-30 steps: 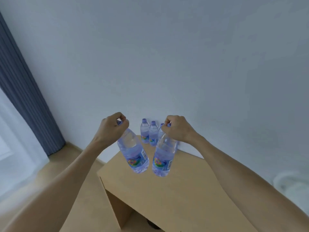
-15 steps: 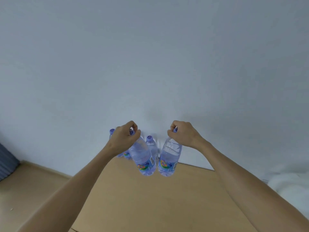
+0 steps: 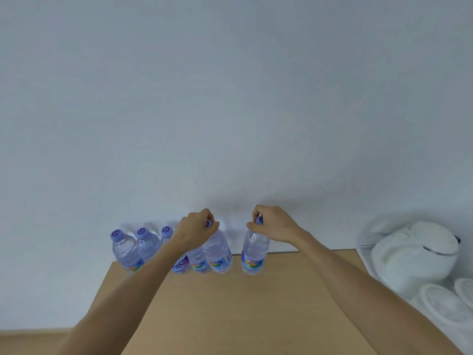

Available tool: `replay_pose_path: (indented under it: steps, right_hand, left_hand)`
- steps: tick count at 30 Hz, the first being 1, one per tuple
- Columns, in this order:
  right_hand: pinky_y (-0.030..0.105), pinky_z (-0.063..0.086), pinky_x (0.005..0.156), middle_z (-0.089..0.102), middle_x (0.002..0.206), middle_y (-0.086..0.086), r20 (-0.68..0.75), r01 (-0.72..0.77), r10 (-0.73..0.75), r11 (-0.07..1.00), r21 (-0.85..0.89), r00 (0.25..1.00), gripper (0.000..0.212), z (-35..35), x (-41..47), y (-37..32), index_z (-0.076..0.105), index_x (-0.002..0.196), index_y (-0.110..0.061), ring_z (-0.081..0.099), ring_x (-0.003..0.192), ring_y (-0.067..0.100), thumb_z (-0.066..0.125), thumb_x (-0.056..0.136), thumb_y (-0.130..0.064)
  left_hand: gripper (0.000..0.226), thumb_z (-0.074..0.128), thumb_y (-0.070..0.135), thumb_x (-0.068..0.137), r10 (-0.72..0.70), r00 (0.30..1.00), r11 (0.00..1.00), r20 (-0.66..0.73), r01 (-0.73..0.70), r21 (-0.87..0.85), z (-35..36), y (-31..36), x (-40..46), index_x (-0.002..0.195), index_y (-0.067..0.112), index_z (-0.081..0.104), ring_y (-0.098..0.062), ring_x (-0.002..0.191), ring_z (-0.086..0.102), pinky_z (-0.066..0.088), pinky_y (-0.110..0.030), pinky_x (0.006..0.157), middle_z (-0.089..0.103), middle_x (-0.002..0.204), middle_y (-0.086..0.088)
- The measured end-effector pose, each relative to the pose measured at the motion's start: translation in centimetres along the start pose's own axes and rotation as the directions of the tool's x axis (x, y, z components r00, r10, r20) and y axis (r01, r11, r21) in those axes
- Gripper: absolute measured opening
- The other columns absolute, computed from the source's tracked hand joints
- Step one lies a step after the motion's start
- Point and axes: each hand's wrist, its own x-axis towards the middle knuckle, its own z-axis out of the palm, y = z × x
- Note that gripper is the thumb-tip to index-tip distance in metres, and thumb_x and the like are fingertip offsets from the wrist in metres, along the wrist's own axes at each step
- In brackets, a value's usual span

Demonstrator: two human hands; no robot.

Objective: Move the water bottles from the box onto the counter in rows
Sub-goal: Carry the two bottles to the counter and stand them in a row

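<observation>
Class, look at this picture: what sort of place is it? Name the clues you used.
Probably a plain room in a home or hotel: a wooden counter against a bare white wall, a white electric kettle beside it, and water bottles lined up at the back.

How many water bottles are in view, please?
6: three bottles at left, a fourth behind the left hand, a fifth in it, a sixth in the right hand; more may be hidden.
</observation>
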Motion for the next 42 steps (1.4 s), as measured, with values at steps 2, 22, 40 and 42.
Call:
replay_pose_path:
  steps: [2, 22, 40, 42]
  right_hand:
    - [0.023, 0.039, 0.057, 0.058, 0.072, -0.008, -0.001, -0.002, 0.002, 1.000, -0.027, 1.000, 0.021, 0.7, 0.3, 0.3, 0.054, 0.082, -0.021, 0.049, 0.063, 0.010, 0.069, 0.083, -0.036]
    - [0.024, 0.037, 0.066, 0.056, 0.095, -0.005, 0.018, 0.040, -0.038, 0.995, -0.092, 0.999, 0.038, 6.2, 2.9, -0.1, 0.052, 0.093, -0.019, 0.052, 0.083, 0.015, 0.079, 0.076, -0.040]
    - [0.024, 0.038, 0.073, 0.056, 0.103, -0.003, 0.037, 0.045, -0.043, 0.997, -0.056, 0.998, 0.032, 6.5, 3.1, 0.8, 0.058, 0.108, -0.012, 0.052, 0.090, 0.017, 0.075, 0.082, -0.022]
    - [0.025, 0.039, 0.073, 0.057, 0.105, -0.001, 0.040, 0.038, -0.036, 0.998, -0.051, 0.999, 0.032, 6.6, 3.1, 0.9, 0.057, 0.108, -0.012, 0.053, 0.090, 0.018, 0.074, 0.082, -0.023]
  left_hand:
    - [0.021, 0.051, 0.037, 0.096, 0.013, 0.999, 0.997, 0.034, -0.015, 0.072, 0.6, 0.2, 0.8, 0.098, 0.017, 0.055, -0.023, 0.071, 0.058, 0.045, -0.032, 0.065, 0.060, 0.076, 0.005]
    - [0.022, 0.056, 0.047, 0.090, 0.121, 0.986, 0.970, 0.117, -0.143, 0.199, 4.1, -1.4, 2.7, 0.096, 0.026, 0.057, -0.023, 0.084, 0.061, 0.035, -0.028, 0.065, 0.063, 0.104, 0.010]
    - [0.030, 0.064, 0.035, 0.087, 0.130, 0.970, 0.966, 0.208, -0.171, 0.193, 3.5, -2.1, 2.9, 0.113, 0.023, 0.053, -0.027, 0.097, 0.059, 0.041, -0.033, 0.070, 0.058, 0.119, 0.005]
    - [0.030, 0.064, 0.036, 0.087, 0.131, 0.969, 0.968, 0.209, -0.171, 0.186, 3.5, -2.1, 2.9, 0.112, 0.023, 0.053, -0.027, 0.096, 0.059, 0.040, -0.033, 0.069, 0.058, 0.119, 0.005]
